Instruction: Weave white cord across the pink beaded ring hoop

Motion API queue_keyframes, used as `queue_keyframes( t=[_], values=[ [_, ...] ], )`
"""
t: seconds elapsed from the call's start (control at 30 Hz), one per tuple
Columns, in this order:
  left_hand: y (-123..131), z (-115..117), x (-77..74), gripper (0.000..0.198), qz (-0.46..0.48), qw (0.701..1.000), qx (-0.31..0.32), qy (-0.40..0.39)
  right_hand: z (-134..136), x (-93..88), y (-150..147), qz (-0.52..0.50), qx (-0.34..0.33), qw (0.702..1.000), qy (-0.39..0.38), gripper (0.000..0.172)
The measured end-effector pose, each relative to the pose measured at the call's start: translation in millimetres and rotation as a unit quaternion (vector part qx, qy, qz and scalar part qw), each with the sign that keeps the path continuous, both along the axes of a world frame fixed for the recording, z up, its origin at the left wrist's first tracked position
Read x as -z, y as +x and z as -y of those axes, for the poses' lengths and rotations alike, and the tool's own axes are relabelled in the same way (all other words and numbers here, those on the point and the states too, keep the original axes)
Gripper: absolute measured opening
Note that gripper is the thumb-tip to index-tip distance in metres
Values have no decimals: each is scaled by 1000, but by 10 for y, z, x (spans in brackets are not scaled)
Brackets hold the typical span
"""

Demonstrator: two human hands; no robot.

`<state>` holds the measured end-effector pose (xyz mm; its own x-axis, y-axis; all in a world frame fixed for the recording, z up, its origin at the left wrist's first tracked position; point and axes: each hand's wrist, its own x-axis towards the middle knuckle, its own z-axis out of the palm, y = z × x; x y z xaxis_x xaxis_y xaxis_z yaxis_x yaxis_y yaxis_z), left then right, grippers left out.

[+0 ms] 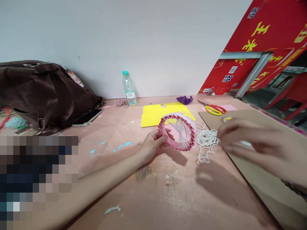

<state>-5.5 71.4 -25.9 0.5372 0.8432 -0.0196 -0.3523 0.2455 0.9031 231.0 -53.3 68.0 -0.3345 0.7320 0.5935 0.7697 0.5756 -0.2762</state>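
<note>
My left hand (153, 144) grips the near rim of a pink ring (177, 131) wrapped in red and strung across with white cord, holding it upright on its edge above the table. A loose tangle of white cord (206, 141) trails from the ring onto the table to its right. My right hand (242, 137) hovers just right of that tangle, blurred by motion, with its fingertips pointing at the cord; whether it pinches the cord is unclear.
Behind the ring lie a yellow sheet (157, 114), a purple scrap (185, 99), yellow-and-red scissors (214, 109) and a tape roll (226, 119). A water bottle (129, 88) stands by the wall. A brown bag (43, 92) and a phone (87, 117) sit left. Cardboard (259, 159) covers the right.
</note>
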Motion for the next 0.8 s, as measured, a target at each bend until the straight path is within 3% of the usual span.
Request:
queue_keyframes(
  t=[0.1, 0.17, 0.3, 0.57, 0.8],
  values=[
    [-9, -5, 38, 34, -4, 1000, 18, -13, -216, -34, 154, -72, 47, 996, 25, 6],
    [-16, -7, 70, 36, -13, 999, 38, -19, -278, 43, 189, -78, 66, 994, 39, 7],
    [-13, 0, 103, 38, -34, 998, 51, -13, -302, 150, 185, -44, 18, 998, 30, 10],
    [11, 50, 17, 29, -50, 997, 48, -26, -311, 137, 208, -5, -5, 998, 68, 15],
    [-17, 59, 25, 35, -38, 996, 74, -18, -309, 149, 221, 2, 26, 995, 97, 16]
  ],
)
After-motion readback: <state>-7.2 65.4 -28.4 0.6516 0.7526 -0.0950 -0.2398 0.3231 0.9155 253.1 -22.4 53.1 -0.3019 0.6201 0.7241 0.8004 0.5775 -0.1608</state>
